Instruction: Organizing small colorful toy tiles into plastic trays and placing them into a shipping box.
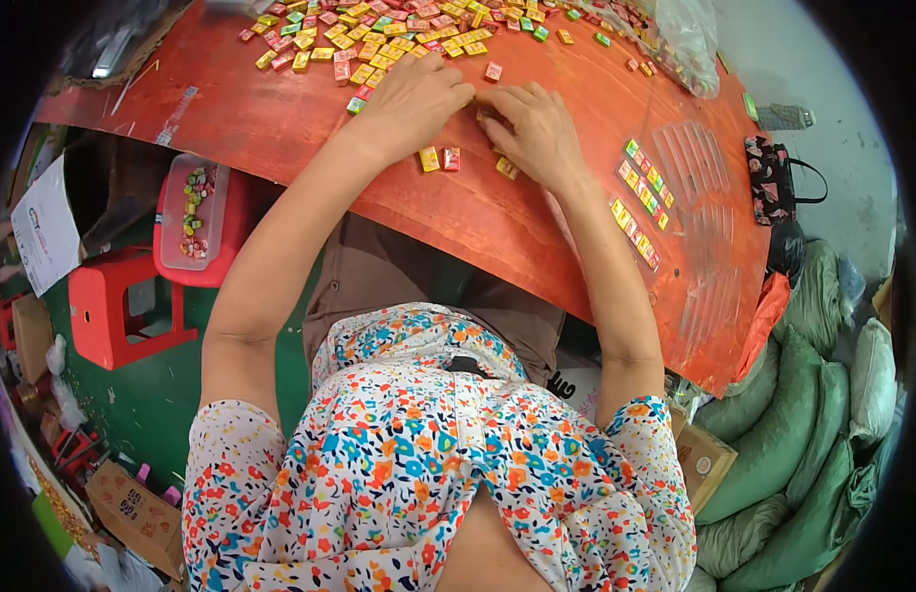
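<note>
My left hand (415, 104) is above the table at the near edge of a loose pile of small coloured boxes (384, 44). Its fingers are bent together, and what they hold, if anything, is hidden. Close beside it, my right hand (533, 130) has its thumb and forefinger curled toward each other around something small that I cannot make out. Below the hands, a small yellow box (428, 159) and a small red box (451, 159) lie side by side. Another yellow box (506, 168) lies partly under my right hand. A lone red box (494, 71) sits just beyond the fingertips.
On the red table (458, 232), clear plastic trays (710, 232) lie at the right, beside rows of small boxes (644, 183). A clear bag (687, 44) stands far right. Left, a plastic tub (191, 252) rests on a red stool, near another stool (108, 306). Green sacks (784, 424) fill the right.
</note>
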`<move>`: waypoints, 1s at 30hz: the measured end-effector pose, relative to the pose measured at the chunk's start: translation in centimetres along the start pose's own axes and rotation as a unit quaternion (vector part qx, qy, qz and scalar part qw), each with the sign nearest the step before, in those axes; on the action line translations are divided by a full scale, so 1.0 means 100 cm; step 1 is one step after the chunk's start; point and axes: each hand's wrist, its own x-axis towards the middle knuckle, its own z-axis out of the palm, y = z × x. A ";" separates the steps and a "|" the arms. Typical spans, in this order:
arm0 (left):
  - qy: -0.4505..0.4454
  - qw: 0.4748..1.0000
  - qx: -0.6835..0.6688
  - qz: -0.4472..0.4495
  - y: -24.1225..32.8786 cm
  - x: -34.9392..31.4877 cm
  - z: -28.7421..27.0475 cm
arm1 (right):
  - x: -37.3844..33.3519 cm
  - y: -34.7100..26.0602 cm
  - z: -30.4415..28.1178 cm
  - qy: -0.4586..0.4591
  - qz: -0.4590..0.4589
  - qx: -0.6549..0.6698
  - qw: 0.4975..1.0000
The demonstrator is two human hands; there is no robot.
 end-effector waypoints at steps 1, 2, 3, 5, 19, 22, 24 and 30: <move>-0.001 1.000 -0.002 0.001 0.002 -0.002 0.002 | -0.004 -0.001 -0.001 -0.002 -0.014 0.006 1.000; 0.008 1.000 -0.003 -0.006 0.004 -0.004 0.002 | -0.007 -0.002 -0.002 -0.005 -0.030 0.012 0.999; 0.017 1.000 -0.003 -0.013 0.006 -0.006 0.002 | -0.010 -0.005 -0.003 -0.005 -0.029 0.014 0.999; 0.023 1.000 -0.006 -0.020 0.009 -0.004 0.002 | -0.016 -0.011 -0.007 -0.012 -0.034 0.050 0.998; 0.023 0.981 -0.081 -0.173 0.049 -0.072 -0.059 | -0.021 -0.015 -0.012 0.010 0.006 0.171 0.985; 0.021 0.977 -0.078 -0.197 0.055 -0.075 -0.049 | -0.003 0.003 -0.013 0.019 0.065 -0.011 0.998; 0.023 0.978 -0.072 -0.195 0.055 -0.075 -0.044 | 0.005 0.010 -0.006 0.009 0.069 -0.020 0.997; 0.084 0.973 -0.099 -0.189 0.042 -0.069 -0.046 | 0.006 0.015 -0.004 0.018 0.074 0.012 0.997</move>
